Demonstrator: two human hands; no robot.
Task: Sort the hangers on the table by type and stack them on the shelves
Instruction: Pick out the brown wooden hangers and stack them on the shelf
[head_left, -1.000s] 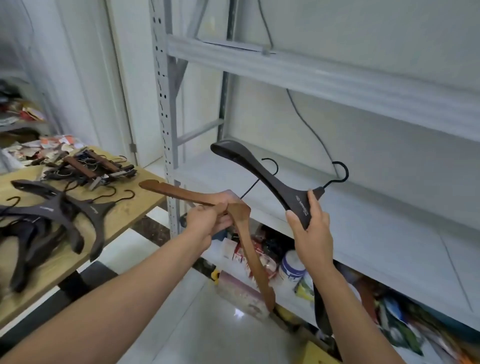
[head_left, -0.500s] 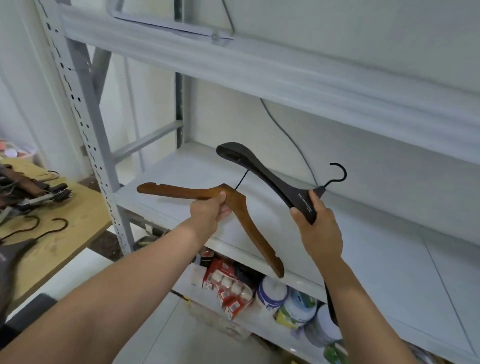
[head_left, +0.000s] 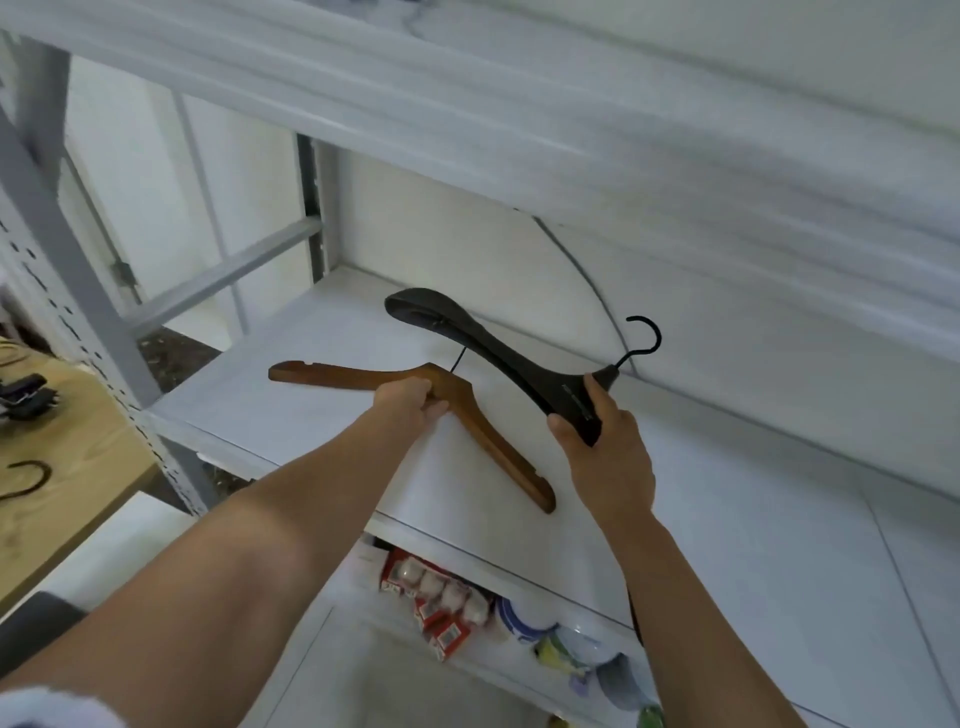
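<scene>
Grip check: what holds what?

Centre frame, the left hand (head_left: 410, 405) curls round the neck of a brown wooden hanger (head_left: 493, 447); just right of it, the right hand (head_left: 608, 457) grips the middle of a black broad-shouldered hanger (head_left: 498, 348).

Where are they?

Both over the pale grey metal shelf (head_left: 727, 493); contact, I cannot tell. The wooden tabletop (head_left: 67, 467) is at the left edge.

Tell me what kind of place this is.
Probably a storeroom or shop back room: grey metal racking with perforated uprights, packaged goods crammed underneath, a wooden worktable alongside, the left hand holding a brown hanger, the right hand a black hanger.
</scene>
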